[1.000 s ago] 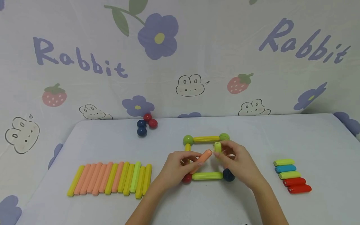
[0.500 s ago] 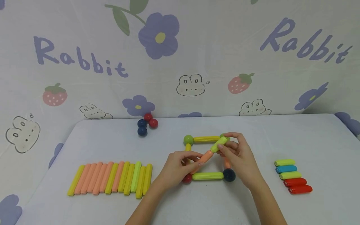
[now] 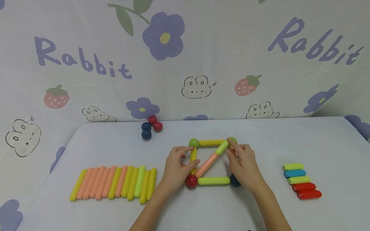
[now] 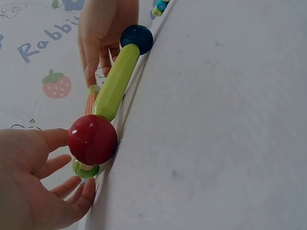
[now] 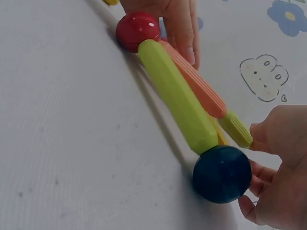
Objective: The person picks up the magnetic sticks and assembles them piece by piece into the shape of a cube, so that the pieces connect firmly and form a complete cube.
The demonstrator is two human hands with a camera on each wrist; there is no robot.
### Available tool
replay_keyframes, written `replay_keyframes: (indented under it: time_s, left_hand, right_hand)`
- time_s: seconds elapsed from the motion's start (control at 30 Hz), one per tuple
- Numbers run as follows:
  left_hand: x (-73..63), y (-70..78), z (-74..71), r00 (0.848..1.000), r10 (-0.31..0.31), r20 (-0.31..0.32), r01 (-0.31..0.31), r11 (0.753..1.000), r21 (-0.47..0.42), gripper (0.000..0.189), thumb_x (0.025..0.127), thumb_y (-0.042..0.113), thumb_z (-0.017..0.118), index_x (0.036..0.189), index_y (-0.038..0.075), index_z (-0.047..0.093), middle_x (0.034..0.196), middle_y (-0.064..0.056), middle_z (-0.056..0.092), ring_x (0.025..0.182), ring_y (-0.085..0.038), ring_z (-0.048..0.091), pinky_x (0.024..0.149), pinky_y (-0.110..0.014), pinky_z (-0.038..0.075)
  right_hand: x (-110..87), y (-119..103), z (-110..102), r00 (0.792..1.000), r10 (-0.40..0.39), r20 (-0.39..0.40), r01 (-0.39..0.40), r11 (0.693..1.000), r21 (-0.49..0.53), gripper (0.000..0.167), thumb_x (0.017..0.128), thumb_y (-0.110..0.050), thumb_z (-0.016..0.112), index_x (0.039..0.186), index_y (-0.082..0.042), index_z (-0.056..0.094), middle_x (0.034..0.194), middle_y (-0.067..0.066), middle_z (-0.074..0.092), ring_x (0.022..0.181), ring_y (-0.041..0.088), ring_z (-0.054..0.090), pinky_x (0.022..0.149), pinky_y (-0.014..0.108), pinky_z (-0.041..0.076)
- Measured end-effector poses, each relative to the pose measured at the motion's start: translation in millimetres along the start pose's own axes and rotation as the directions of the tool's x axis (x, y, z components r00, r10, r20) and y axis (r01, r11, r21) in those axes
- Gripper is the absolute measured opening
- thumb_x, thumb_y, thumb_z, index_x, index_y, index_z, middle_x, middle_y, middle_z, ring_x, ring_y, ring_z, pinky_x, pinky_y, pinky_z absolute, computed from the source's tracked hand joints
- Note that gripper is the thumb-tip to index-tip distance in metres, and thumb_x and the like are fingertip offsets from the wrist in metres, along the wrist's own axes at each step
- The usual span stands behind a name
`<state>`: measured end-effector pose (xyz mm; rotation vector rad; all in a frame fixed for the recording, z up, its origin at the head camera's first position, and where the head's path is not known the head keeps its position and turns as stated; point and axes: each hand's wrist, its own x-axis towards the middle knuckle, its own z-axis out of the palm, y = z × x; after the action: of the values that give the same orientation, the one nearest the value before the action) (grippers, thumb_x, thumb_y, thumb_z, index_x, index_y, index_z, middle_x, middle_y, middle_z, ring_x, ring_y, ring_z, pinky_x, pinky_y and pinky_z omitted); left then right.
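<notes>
**Fingertips at the far corner, both hands loose around the frame**

And here is the right hand (image 3: 244, 163), fingers spread, index fingertip touching the far end of a short lime-green ribbed rod (image 3: 222, 147)! The thumb sits just beside that rod; whether it presses there cannot be told. Across the way, the left hand (image 3: 176, 165) has its fingers apart, index and thumb beside a yellow ribbed rod (image 3: 193, 157); contact there is hard to call.

Look at the diagonal: the short lime piece meets a salmon-pink ribbed rod (image 3: 206, 165) end to end, and the line slants from the glossy red ball (image 3: 191, 181) at the near left corner up to the green ball (image 3: 232, 140) at the far right.

Around it lies the frame: a second green ball (image 3: 194, 143) at the far left, a yellow far-side rod (image 3: 212, 143) between the greens, a lime near-side rod (image 3: 214, 181) from the red ball to a dark blue ball (image 5: 222, 175). The right side is mostly hidden behind the right hand.

Further out on the white table (image 3: 332, 144), a row of long yellow, salmon and lime rods (image 3: 114, 183) lines the left, short lime, blue and red pieces (image 3: 297, 180) stack up on the right, and loose red and blue balls (image 3: 146, 134) cluster near the back edge.
</notes>
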<state>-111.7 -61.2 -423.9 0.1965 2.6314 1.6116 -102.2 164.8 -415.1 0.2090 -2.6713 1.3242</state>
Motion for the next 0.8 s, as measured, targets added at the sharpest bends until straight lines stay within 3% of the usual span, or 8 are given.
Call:
replay_keyframes:
  time_s: [0.2,0.43,0.53,0.73,0.8]
  left_hand:
    - [1.1,-3.2,1.8,0.999,-0.051,-0.008,0.051,0.998,-0.021,0.058,0.095,0.013,0.079,0.15,0.011,0.058,0.139,-0.014,0.061,0.113,-0.027,0.065,0.092,-0.039,0.061]
    - [0.9,-4.7,2.8,0.999,-0.051,0.005,0.052,0.996,-0.077,0.056,0.096,0.009,0.077,0.148,0.005,0.058,0.139,-0.014,0.064,0.116,-0.029,0.067,0.096,-0.038,0.061]
    - [1.5,-5.2,3.2,0.998,-0.06,0.008,0.061,0.994,-0.094,0.054,0.096,0.009,0.077,0.147,0.004,0.059,0.138,-0.015,0.065,0.117,-0.03,0.067,0.096,-0.039,0.061]
    - [2.0,-5.1,4.2,0.996,-0.094,0.007,0.094,0.987,-0.127,0.054,0.097,0.009,0.076,0.147,0.004,0.06,0.139,-0.016,0.065,0.118,-0.031,0.069,0.096,-0.039,0.061]
    - [1.6,-4.2,4.5,0.994,-0.108,0.003,0.108,0.985,-0.134,0.053,0.097,0.01,0.076,0.147,0.005,0.06,0.138,-0.016,0.067,0.12,-0.032,0.069,0.098,-0.041,0.06]
  right_hand:
    - [-0.4,1.8,2.5,0.998,0.04,0.048,-0.037,0.997,-0.063,0.048,0.11,-0.011,0.053,0.154,0.007,0.046,0.13,0.035,0.045,0.124,0.051,0.041,0.085,0.053,0.042]
    - [-0.3,1.5,1.4,0.998,0.046,0.03,-0.043,0.995,-0.095,0.046,0.11,-0.013,0.053,0.152,0.005,0.051,0.131,0.034,0.045,0.125,0.052,0.04,0.081,0.056,0.043]
    - [-0.1,2.6,-0.8,0.998,0.061,0.01,-0.06,0.995,-0.074,0.043,0.109,-0.011,0.053,0.148,0.007,0.055,0.129,0.035,0.045,0.122,0.051,0.044,0.087,0.06,0.047]
    - [0.8,3.4,-5.7,0.978,0.207,0.037,-0.207,0.978,-0.017,0.05,0.108,-0.008,0.053,0.156,0.003,0.045,0.133,0.034,0.054,0.109,0.042,0.064,0.084,0.044,0.058]
    - [1.5,4.4,-6.0,0.964,0.26,0.059,-0.26,0.966,0.0,0.055,0.108,-0.008,0.053,0.16,0.001,0.039,0.138,0.033,0.056,0.116,0.044,0.064,0.087,0.045,0.06]
